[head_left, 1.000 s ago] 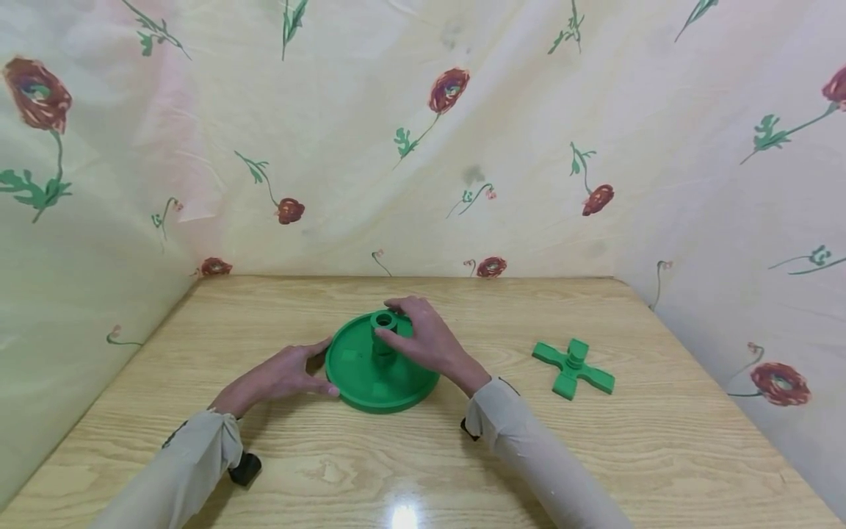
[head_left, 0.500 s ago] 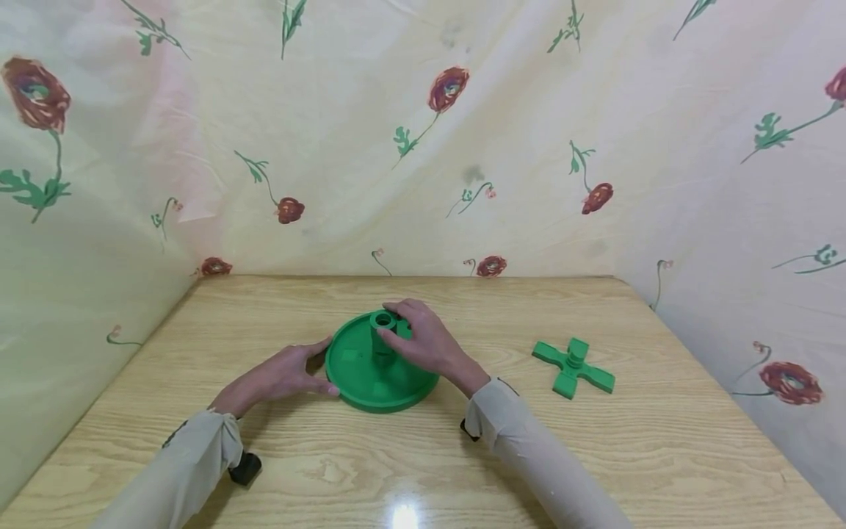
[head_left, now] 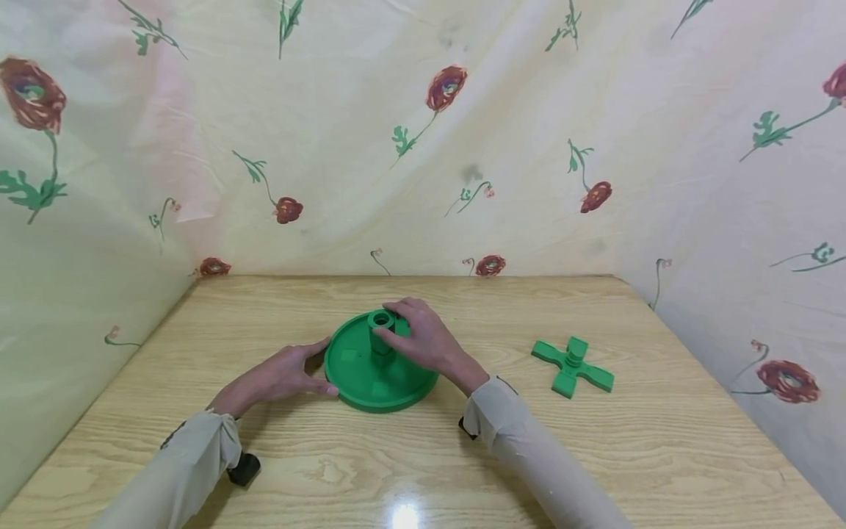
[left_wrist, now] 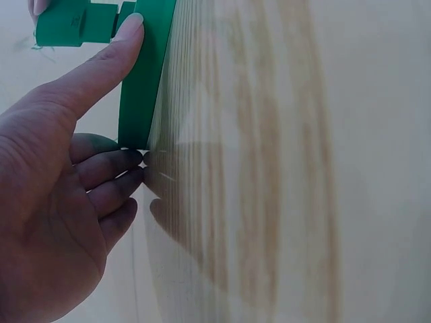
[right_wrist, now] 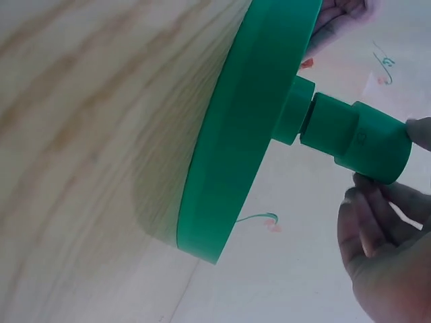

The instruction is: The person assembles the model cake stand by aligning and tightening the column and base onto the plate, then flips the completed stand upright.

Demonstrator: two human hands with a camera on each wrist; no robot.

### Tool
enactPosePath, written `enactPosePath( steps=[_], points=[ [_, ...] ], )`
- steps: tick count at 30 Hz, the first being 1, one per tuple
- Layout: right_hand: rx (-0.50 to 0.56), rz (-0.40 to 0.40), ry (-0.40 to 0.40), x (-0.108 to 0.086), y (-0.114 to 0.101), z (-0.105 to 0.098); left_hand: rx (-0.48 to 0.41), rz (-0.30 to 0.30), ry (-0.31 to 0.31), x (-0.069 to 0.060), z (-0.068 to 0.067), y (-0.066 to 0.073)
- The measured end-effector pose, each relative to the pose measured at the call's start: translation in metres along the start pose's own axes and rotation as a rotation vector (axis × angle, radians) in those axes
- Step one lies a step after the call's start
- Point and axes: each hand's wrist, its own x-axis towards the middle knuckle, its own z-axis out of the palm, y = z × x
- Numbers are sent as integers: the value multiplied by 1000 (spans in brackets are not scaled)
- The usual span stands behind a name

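Observation:
A green round base with a raised rim lies flat on the table. At its rim, my left hand holds the near-left edge, thumb in front and fingers farther round. The left wrist view shows the left thumb against the rim. A hollow green tube stands upright over the short stub at the base's centre. My right hand pinches the tube's top between thumb and fingers. In the right wrist view, a thin dark line separates tube and stub; how they join inside is hidden.
To the right on the wooden table lies a green cross-shaped piece with a short peg at its middle. A flower-printed cloth hangs behind the table and along both sides. A black wrist-worn piece sits below the left cuff.
My right thumb shifts slightly on the tube. The base, my left hand and the cross-shaped piece keep their places; the head view drifts a little.

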Motion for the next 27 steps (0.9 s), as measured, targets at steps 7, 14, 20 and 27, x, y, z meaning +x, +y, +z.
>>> enactPosePath(
  steps=[7, 14, 20, 27],
  points=[
    [19, 28, -23, 1, 0, 0, -10, -5, -5, 1, 0, -1],
    [14, 14, -31, 2, 0, 1, -11, -18, -11, 2, 1, -3],
    [40, -2, -34, 2, 0, 1, -3, -21, -9, 2, 0, -3],
    [28, 4, -20, 2, -1, 3, -9, -20, -11, 2, 1, -3]
  ],
)
